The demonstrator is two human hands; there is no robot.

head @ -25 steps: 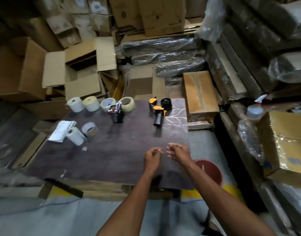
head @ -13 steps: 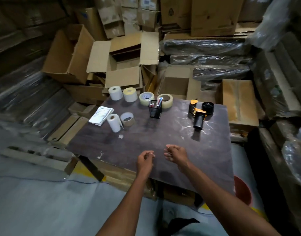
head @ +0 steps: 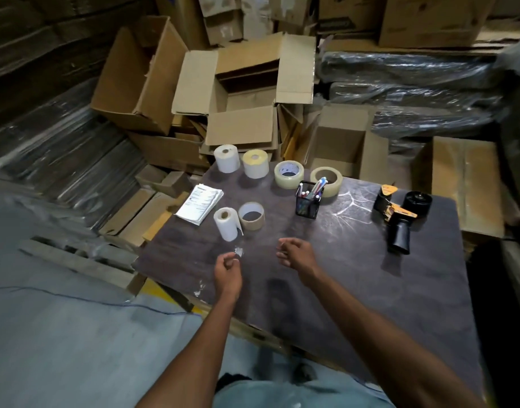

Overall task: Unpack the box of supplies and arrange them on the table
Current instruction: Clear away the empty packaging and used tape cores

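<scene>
On the dark table (head: 356, 290) stand a white label roll (head: 227, 158), a yellowish roll (head: 255, 164), two clear tape rolls (head: 288, 174) (head: 326, 181), a mesh pen holder (head: 308, 201), a lying white roll (head: 227, 223), a brown tape roll (head: 251, 215), a paper stack (head: 200, 203) and a black-orange tape dispenser (head: 400, 219). My left hand (head: 227, 272) and my right hand (head: 295, 254) hover over the table's near middle, fingers loosely curled, holding nothing. An open cardboard box (head: 247, 92) sits behind the table.
Cardboard boxes (head: 141, 78) pile up behind and to the left. Plastic-wrapped bundles (head: 414, 92) lie at the back right. A closed box (head: 464, 181) sits to the right of the table. Wooden planks (head: 76, 260) and grey floor lie on the left.
My view has swung left, so the table and supplies sit further right in frame. Both hands have drifted slightly apart and a little forward over the table. Nothing on the table moved.
</scene>
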